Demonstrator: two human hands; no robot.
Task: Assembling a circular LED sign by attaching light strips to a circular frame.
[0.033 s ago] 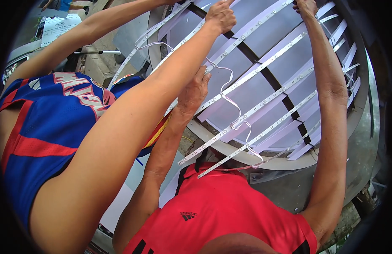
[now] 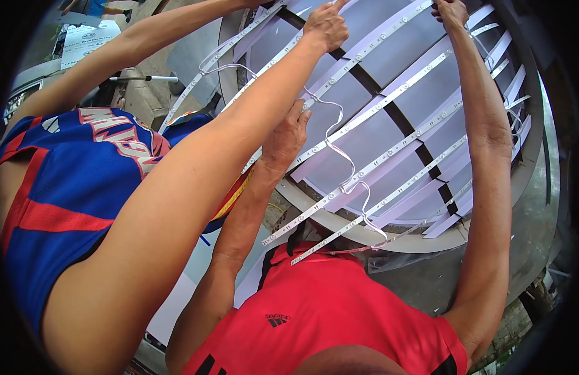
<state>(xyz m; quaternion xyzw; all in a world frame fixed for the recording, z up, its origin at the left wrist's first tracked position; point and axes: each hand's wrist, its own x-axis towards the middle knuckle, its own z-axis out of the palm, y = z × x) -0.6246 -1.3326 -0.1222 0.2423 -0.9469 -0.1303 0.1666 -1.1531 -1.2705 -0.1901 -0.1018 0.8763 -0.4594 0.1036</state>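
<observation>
Several white LED light strips (image 2: pixel 389 150) with small round lenses lie slantwise across a round frame backed with pale lilac panels. My left hand (image 2: pixel 285 135) is closed at the lower end of one strip (image 2: pixel 347 65), fingers pinching around its edge. Farther up, my right hand (image 2: pixel 452 14) grips near the same strip's upper end at the top of the view; its fingertips are partly hidden. A white wire (image 2: pixel 341 153) loops from strip to strip just right of my left hand. Between my arms, the lower strip ends reach over my red shirt (image 2: pixel 327 300).
At my left, a person in a blue and red jersey (image 2: pixel 71 181) leans in; that person's hand (image 2: pixel 327 26) is on a neighbouring strip, their arm crossing above my left forearm. The round frame's grey rim (image 2: pixel 402 240) curves below the strips. A printed white box (image 2: pixel 89 42) stands far left.
</observation>
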